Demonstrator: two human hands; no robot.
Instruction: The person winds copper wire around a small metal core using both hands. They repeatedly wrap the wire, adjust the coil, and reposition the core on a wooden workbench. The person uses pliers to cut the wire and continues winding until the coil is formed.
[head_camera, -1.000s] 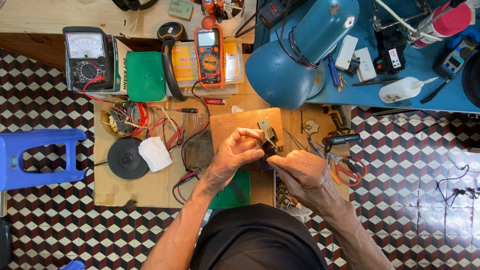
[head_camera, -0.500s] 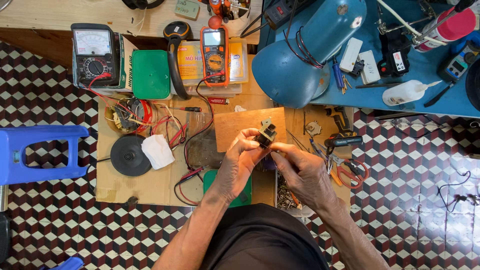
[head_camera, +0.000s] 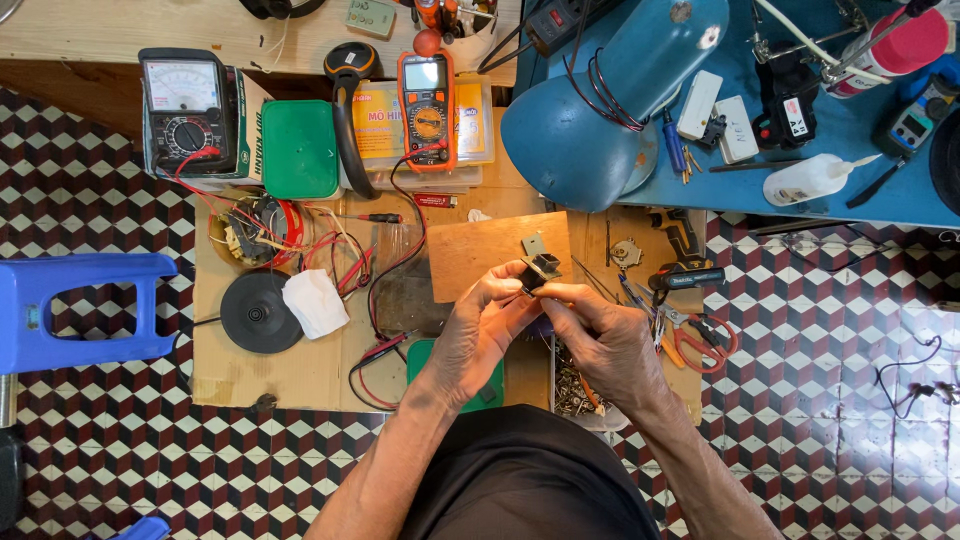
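Observation:
Both hands meet over a small wooden board (head_camera: 480, 250) on the cardboard sheet. My left hand (head_camera: 480, 330) and my right hand (head_camera: 600, 335) pinch a small black electrical part (head_camera: 541, 266) between their fingertips, held just above the board's right edge. A tiny grey metal piece (head_camera: 533, 243) lies on the board just above the part. A dark shape low in the middle hides the space under my wrists.
An orange digital multimeter (head_camera: 427, 98) and a black analog meter (head_camera: 187, 108) sit at the back, with red leads trailing. A blue desk lamp shade (head_camera: 590, 130) stands right of them. Red-handled scissors (head_camera: 700, 340), a black disc (head_camera: 258, 312), a blue stool (head_camera: 80, 310).
Both hands have shifted slightly up and right over the board with the black part still between them; the fingers have re-gripped it.

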